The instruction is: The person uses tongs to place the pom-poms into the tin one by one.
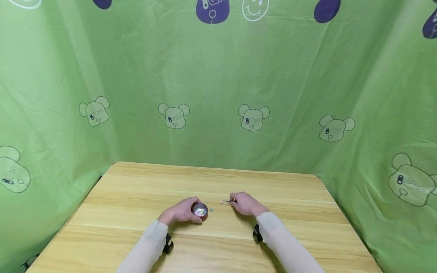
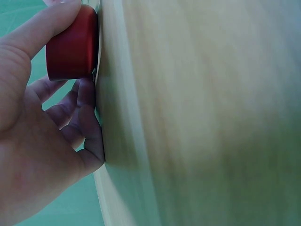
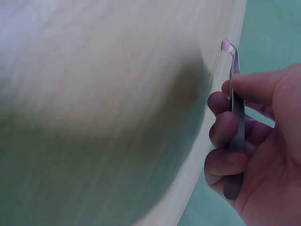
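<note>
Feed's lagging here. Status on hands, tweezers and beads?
Left hand grips red cup. Right hand pinches tweezers, pink bead at the tip. One loose bead beside cup; path open.

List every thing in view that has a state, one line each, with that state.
Left hand: grips the red tin.
Red tin: open, upright on the table, small coloured pieces inside.
Right hand: pinches the tweezers.
Tweezers: tips closed on a pink bead.
Blue bead: loose on the table.

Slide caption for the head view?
Left hand holds a small red tin; right hand grips tweezers on a wooden table.
</note>
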Action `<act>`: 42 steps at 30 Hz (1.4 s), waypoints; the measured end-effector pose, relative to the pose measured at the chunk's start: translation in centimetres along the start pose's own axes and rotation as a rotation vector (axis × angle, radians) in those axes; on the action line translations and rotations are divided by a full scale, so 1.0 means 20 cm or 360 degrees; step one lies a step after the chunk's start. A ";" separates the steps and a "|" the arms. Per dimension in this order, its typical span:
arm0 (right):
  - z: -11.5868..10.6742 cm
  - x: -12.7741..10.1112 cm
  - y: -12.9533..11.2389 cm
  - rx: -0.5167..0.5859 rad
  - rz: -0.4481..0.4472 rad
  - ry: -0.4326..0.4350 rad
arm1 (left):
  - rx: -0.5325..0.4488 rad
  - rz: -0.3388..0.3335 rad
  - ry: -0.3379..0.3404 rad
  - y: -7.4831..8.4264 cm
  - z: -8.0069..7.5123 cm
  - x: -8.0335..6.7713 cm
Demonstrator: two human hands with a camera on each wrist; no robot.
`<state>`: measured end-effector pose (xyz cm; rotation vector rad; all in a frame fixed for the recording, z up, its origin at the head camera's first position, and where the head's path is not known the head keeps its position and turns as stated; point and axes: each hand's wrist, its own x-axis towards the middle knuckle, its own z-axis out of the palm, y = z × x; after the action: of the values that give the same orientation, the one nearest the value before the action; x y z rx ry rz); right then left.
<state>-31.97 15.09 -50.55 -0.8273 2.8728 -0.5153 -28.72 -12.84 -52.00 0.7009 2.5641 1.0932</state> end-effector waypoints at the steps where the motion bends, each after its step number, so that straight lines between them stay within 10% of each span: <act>1: 0.00 0.00 0.00 -0.0006 -0.0012 0.0002 | -0.0002 0.0000 -0.0002 0.00 0.00 0.00; 42: -0.01 -0.06 -0.05 -0.0054 -0.0203 -0.0025 | -0.0003 0.0027 -0.0007 0.01 -0.01 -0.01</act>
<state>-30.56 15.06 -49.94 -1.0206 2.8350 -0.4719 -28.54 -12.90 -51.78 0.7252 2.5574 1.0980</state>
